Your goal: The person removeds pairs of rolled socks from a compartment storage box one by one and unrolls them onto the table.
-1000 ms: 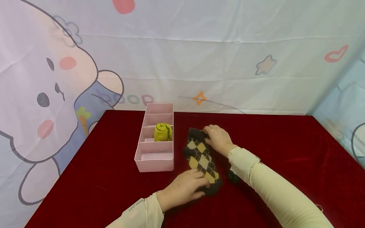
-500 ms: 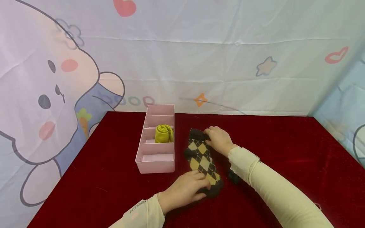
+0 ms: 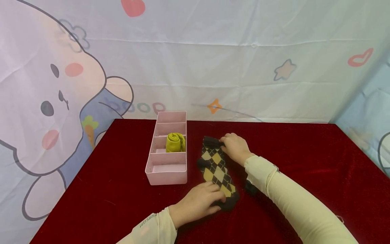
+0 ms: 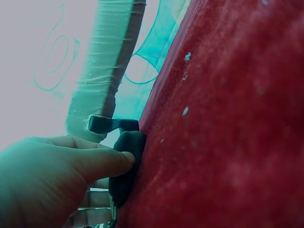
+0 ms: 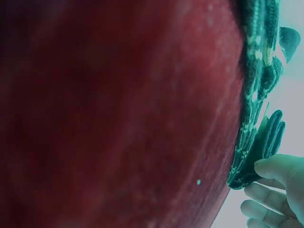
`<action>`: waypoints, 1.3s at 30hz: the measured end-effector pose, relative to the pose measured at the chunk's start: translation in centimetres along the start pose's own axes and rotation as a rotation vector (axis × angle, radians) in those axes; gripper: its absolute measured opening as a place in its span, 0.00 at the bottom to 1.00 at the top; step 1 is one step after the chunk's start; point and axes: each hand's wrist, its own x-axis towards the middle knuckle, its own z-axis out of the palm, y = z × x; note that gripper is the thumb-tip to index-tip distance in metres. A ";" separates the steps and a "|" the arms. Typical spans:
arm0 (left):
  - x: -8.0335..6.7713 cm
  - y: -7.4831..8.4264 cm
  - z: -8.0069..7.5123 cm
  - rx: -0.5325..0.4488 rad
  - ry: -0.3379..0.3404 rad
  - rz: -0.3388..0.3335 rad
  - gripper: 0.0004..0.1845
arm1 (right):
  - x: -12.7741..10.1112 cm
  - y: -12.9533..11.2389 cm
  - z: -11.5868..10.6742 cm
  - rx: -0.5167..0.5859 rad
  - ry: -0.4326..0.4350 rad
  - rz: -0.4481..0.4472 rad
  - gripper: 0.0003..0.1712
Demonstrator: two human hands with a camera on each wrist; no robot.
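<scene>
A pair of dark argyle socks (image 3: 218, 172) with yellow and cream diamonds lies stacked lengthwise on the red cloth. My left hand (image 3: 198, 200) holds them at the toe; in the left wrist view its thumb presses on the dark toe (image 4: 127, 166) with fingers along the far side. At the other end my right hand (image 3: 236, 148) pinches the dark cuff (image 3: 212, 141). The right wrist view shows that cuff bent up and folded back, with the thumb on it and the fingers spread below. Left of the socks stands a pink divided box (image 3: 166, 178).
A rolled yellow-green fabric bundle (image 3: 174, 143) sits in one compartment of the box. A small dark object (image 3: 251, 187) shows partly from under the right forearm. The red cloth (image 3: 91, 200) covers the table, and a printed curtain (image 3: 237, 67) hangs behind it.
The cuff end has been lifted and turned over slightly by my right hand and looks narrower now. My left hand stays at the toe.
</scene>
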 end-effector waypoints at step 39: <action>0.0 -0.3 0.4 0.040 0.001 0.004 0.09 | 3.5 1.8 0.4 0.288 0.017 0.127 0.15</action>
